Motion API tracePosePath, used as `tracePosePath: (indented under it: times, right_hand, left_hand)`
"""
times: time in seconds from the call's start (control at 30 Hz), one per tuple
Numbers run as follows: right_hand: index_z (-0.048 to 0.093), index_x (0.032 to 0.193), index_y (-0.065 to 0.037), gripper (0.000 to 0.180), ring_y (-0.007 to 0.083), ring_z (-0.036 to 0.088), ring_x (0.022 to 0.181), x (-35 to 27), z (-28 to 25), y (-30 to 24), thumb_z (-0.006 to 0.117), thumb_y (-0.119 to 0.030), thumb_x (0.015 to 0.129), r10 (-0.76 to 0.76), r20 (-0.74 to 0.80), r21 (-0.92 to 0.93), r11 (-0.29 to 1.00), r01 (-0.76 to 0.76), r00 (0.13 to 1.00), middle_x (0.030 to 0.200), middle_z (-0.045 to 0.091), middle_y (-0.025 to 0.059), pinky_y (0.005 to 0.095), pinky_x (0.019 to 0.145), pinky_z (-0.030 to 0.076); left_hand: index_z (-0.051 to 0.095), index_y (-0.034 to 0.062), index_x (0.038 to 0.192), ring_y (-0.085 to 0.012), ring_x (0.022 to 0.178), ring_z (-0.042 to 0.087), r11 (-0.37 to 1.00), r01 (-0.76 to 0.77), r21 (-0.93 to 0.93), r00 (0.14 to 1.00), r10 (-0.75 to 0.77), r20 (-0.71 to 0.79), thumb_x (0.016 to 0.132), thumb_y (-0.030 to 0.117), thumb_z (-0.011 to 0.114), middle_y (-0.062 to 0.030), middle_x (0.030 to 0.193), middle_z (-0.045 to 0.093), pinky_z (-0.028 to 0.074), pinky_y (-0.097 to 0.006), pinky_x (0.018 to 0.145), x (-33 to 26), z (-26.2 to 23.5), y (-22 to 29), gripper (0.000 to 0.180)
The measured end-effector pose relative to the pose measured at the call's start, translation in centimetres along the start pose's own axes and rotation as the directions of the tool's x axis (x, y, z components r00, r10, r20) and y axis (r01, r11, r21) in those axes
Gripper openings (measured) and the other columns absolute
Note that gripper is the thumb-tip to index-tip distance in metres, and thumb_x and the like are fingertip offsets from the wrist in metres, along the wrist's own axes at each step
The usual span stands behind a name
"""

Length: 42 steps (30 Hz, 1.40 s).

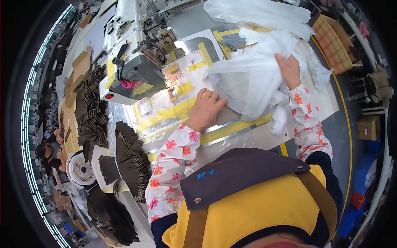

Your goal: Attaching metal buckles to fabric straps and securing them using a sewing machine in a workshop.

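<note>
A heap of thin, see-through white fabric (244,78) lies across the work surface in front of me. My right hand (290,71) is closed on its right side, thumb over the folds. At the left edge of the fabric, my left hand (207,108) rests palm down with its fingers bent and a little apart. Whatever lies beneath those fingertips is hidden. Just beyond them is the sewing machine (140,76), its lit needle area above a bed covered with yellow tape (182,89).
Stacks of dark folded fabric pieces (128,161) and a white fan (81,169) stand on the left. More white fabric (264,16) lies at the back. A cardboard-coloured bin (333,43) and a carton (369,127) are at the right. Another person (51,151) sits far left.
</note>
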State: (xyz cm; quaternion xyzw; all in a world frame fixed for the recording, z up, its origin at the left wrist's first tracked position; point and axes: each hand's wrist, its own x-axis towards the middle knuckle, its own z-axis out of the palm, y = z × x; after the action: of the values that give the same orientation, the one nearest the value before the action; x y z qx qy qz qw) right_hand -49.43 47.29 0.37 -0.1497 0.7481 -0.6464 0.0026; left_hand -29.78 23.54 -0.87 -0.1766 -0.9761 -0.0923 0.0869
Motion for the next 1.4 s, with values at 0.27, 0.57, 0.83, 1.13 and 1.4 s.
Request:
tracePosePath:
  times: [0.27,0.57,0.83,1.13,1.4]
  right_hand:
    - [0.057,0.106,0.003,0.037,0.0124,0.058,0.084,0.6,-0.6,-0.7,0.059,-0.026,0.084,-0.051,-0.047,-0.111,0.993,0.045,0.998,0.096,0.063,0.0085,0.0237,0.075,0.044]
    - [0.058,0.104,0.004,0.038,0.0127,0.058,0.084,0.1,-1.4,0.7,0.059,-0.029,0.084,-0.069,-0.136,-0.147,0.988,0.049,0.988,0.094,0.064,0.0082,0.0234,0.076,0.043]
    - [0.058,0.105,0.004,0.040,0.0115,0.056,0.087,-0.7,-1.6,-1.0,0.057,-0.031,0.085,-0.124,-0.180,-0.140,0.985,0.099,0.976,0.098,0.063,0.0081,0.0230,0.080,0.041]
    - [0.059,0.103,0.005,0.040,0.0095,0.055,0.083,-0.3,-3.0,1.6,0.056,-0.032,0.086,-0.028,-0.253,-0.077,0.997,0.009,0.967,0.093,0.063,0.0064,0.0223,0.076,0.042]
    - [0.062,0.090,0.005,0.045,0.0082,0.051,0.071,0.6,-3.8,1.6,0.054,-0.039,0.086,-0.059,-0.367,-0.223,0.974,-0.027,0.928,0.080,0.062,0.0040,0.0222,0.067,0.042]
  left_hand:
    - [0.053,0.0099,0.109,-0.0233,0.093,0.048,0.991,-0.011,-0.131,1.000,0.013,0.015,0.069,0.006,0.054,-0.0094,0.093,0.050,0.028,-0.044,0.098,2.8,1.6,2.0,0.040]
    - [0.056,0.0063,0.085,-0.0270,0.094,0.051,0.976,-0.104,-0.191,0.994,0.095,-0.058,0.067,0.007,0.053,-0.0098,0.097,0.052,0.030,-0.043,0.097,2.2,2.3,1.2,0.019]
    - [0.056,0.0030,0.090,-0.0275,0.084,0.057,0.918,0.283,-0.279,0.922,-0.340,-0.183,0.073,0.006,0.049,-0.0098,0.100,0.055,0.047,-0.038,0.069,7.5,1.6,-5.4,0.019]
    - [0.053,0.0089,0.106,-0.0263,0.104,0.049,0.960,-0.195,-0.199,0.976,0.170,-0.139,0.073,0.014,0.059,-0.0115,0.111,0.052,0.038,-0.037,0.086,4.7,2.2,0.5,0.033]
    - [0.049,0.0121,0.116,-0.0223,0.102,0.047,0.994,0.060,-0.091,0.998,-0.061,-0.007,0.074,0.014,0.058,-0.0060,0.107,0.050,0.032,-0.037,0.091,-3.2,0.8,3.8,0.043]
